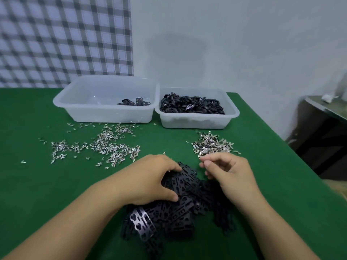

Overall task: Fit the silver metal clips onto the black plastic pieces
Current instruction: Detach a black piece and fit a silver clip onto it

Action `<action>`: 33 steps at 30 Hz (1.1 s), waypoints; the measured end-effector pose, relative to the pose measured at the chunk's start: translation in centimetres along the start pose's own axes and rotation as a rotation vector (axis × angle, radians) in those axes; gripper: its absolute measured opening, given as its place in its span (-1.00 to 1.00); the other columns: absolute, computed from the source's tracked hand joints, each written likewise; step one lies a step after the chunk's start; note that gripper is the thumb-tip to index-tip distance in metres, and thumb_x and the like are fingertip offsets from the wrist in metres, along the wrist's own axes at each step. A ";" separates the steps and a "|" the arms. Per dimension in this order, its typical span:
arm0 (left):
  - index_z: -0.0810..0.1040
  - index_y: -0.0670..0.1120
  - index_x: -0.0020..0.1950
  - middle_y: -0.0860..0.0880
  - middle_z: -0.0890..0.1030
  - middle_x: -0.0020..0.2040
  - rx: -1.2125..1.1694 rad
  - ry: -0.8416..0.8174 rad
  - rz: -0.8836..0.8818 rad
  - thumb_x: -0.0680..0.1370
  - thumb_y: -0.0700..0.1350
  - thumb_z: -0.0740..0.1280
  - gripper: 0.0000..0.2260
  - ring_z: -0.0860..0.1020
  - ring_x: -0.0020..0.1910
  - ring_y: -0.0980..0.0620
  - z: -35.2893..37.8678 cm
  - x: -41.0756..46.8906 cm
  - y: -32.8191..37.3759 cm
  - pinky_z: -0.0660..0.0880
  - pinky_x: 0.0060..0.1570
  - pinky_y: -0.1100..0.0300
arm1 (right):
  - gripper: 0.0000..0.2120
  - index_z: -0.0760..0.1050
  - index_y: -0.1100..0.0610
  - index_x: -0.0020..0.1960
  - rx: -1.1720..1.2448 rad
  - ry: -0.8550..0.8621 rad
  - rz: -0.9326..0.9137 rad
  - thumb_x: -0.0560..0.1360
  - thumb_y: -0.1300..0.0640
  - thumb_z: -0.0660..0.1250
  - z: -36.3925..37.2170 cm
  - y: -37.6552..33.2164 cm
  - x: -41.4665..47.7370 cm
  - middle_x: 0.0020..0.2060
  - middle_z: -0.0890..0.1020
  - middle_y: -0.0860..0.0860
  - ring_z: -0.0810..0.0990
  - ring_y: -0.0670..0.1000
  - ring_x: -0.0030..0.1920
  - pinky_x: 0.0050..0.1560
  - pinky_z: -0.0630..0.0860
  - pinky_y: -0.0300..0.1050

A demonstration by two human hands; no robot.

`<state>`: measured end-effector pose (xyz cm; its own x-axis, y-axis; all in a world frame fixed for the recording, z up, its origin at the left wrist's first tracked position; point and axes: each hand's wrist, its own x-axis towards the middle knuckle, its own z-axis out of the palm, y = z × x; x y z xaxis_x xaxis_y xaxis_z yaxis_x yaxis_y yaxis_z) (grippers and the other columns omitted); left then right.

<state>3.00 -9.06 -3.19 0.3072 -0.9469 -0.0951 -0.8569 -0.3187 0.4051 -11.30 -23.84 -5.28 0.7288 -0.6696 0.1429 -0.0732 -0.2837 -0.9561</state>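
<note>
A heap of flat black plastic pieces (180, 209) with slots lies on the green table in front of me. My left hand (150, 179) rests on top of the heap, its fingers and thumb curled round a black piece. My right hand (227, 173) hovers just right of the heap's far end, thumb and forefinger pinched together near a small silver clip; the clip itself is too small to make out. A pile of silver metal clips (212, 145) lies just beyond my right hand. More silver clips (105, 145) are scattered to the left.
Two translucent plastic bins stand at the back: the left bin (105, 113) holds a few black pieces, the right bin (197, 121) is full of black parts. The table's right edge (281, 139) drops off beside a dark side table.
</note>
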 end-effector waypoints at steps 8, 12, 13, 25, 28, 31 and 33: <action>0.45 0.19 0.28 0.26 0.55 0.16 -0.024 0.052 0.029 0.42 0.09 0.45 -0.56 0.47 0.13 0.29 -0.6 0.5 -0.1 0.35 0.15 0.39 | -0.80 0.63 0.01 -0.20 -0.032 -0.033 0.001 0.44 0.30 0.37 0.1 0.0 0.7 -0.30 0.69 -0.03 0.60 -0.12 -0.32 -0.23 0.55 -0.27; 0.46 0.21 0.27 0.26 0.50 0.05 -0.024 0.035 0.048 0.43 0.09 0.44 -0.58 0.45 0.06 0.26 -0.4 1.0 0.0 0.38 0.12 0.34 | -0.81 0.63 -0.01 -0.17 -0.076 -0.070 -0.016 0.45 0.28 0.37 0.4 -0.4 1.4 -0.29 0.69 -0.11 0.61 -0.12 -0.29 -0.22 0.55 -0.30; 0.46 0.22 0.26 0.25 0.47 0.03 -0.022 0.024 0.057 0.43 0.09 0.44 -0.58 0.45 0.03 0.25 -0.4 1.1 -0.1 0.37 0.10 0.35 | -0.81 0.63 -0.01 -0.17 -0.081 -0.079 -0.020 0.45 0.28 0.37 0.5 -0.4 1.5 -0.29 0.69 -0.11 0.61 -0.12 -0.29 -0.21 0.55 -0.29; 0.65 0.10 -0.21 0.14 0.65 -0.21 -0.440 0.030 0.104 0.38 -0.12 0.52 -0.87 0.62 -0.19 0.11 -2.2 2.5 -1.3 0.54 -0.02 0.16 | -0.79 0.63 0.04 -0.20 -0.008 -0.141 -0.080 0.44 0.33 0.36 1.1 -1.1 3.8 -0.30 0.69 -0.05 0.56 -0.12 -0.34 -0.24 0.53 -0.29; 0.65 0.05 -0.25 0.08 0.62 -0.20 -0.465 0.431 0.139 0.36 -0.20 0.53 -0.84 0.60 -0.15 0.07 -1.8 3.3 -1.4 0.54 0.01 0.09 | -0.83 0.63 0.10 -0.17 0.064 -0.112 -0.053 0.46 0.33 0.34 1.1 -1.3 5.6 -0.34 0.69 -0.04 0.57 -0.13 -0.38 -0.27 0.52 -0.32; 0.66 -0.04 -0.20 0.08 0.55 -0.16 -0.186 0.856 0.196 0.37 -0.28 0.49 -0.86 0.51 -0.16 0.16 -0.9 4.4 -1.4 0.47 -0.10 0.26 | -0.86 0.62 0.16 -0.07 0.135 -0.126 -0.011 0.51 0.29 0.29 1.2 -1.2 7.4 -0.37 0.65 -0.04 0.58 -0.07 -0.35 -0.25 0.56 -0.23; 0.67 -0.12 -0.20 0.00 0.52 -0.15 -0.097 0.969 0.243 0.37 -0.28 0.44 -0.91 0.47 -0.20 0.09 -0.2 5.1 -1.7 0.44 -0.20 0.23 | -0.84 0.62 0.14 -0.04 0.162 -0.161 0.007 0.54 0.25 0.25 1.5 -0.9 8.0 -0.39 0.63 -0.01 0.58 -0.03 -0.35 -0.21 0.58 -0.16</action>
<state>6.12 -13.29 -4.18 0.3695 -0.5289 0.7640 -0.9172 -0.0756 0.3912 -4.34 -27.92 -3.62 0.8291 -0.5489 0.1059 0.0223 -0.1569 -0.9874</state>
